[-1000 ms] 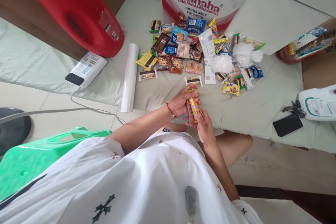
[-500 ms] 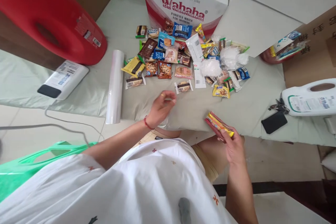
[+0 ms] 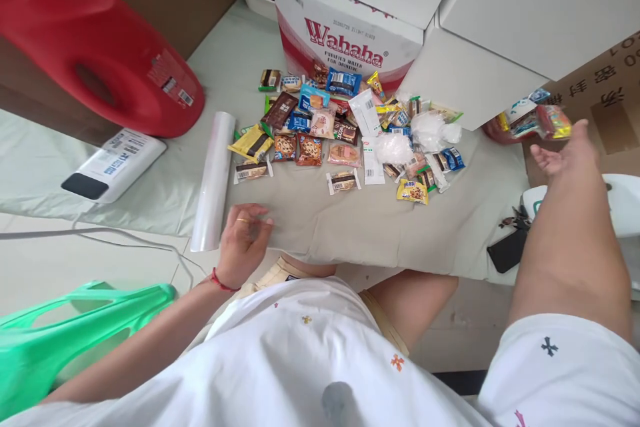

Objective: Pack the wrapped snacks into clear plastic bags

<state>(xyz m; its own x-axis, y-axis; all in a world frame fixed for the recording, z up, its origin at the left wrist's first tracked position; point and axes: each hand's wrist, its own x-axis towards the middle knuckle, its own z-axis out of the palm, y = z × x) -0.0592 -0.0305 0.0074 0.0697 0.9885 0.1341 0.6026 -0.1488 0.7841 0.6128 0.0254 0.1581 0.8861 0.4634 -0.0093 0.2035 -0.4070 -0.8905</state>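
Observation:
At the right, my right hand [image 3: 567,157] is stretched toward a reddish bowl [image 3: 495,130] of packaged snacks, its fingers apart. A blurred red and yellow snack packet [image 3: 556,121] is just beyond the fingers, over the bowl; it looks free of them. My left hand [image 3: 245,237] hovers at the table's near edge beside a clear plastic film roll [image 3: 214,180], fingers loosely curled with nothing visible in them. Spread in front are many wrapped snacks, among them a brown cookie packet [image 3: 309,149], a yellow packet [image 3: 251,142] and a yellow cookie packet [image 3: 413,191].
Behind the snacks stands a Wahaha carton [image 3: 345,33]. A red jug [image 3: 165,90] and a white device [image 3: 114,163] are at the left. A black phone [image 3: 507,251], keys [image 3: 515,218] and a white jug [image 3: 623,210] lie near my right arm. Crumpled clear wrapping [image 3: 433,131] sits among the snacks.
My right hand has swung from the near edge to the bowl at the far right and opened, the red and yellow packet leaving it. My left hand has moved left toward the film roll.

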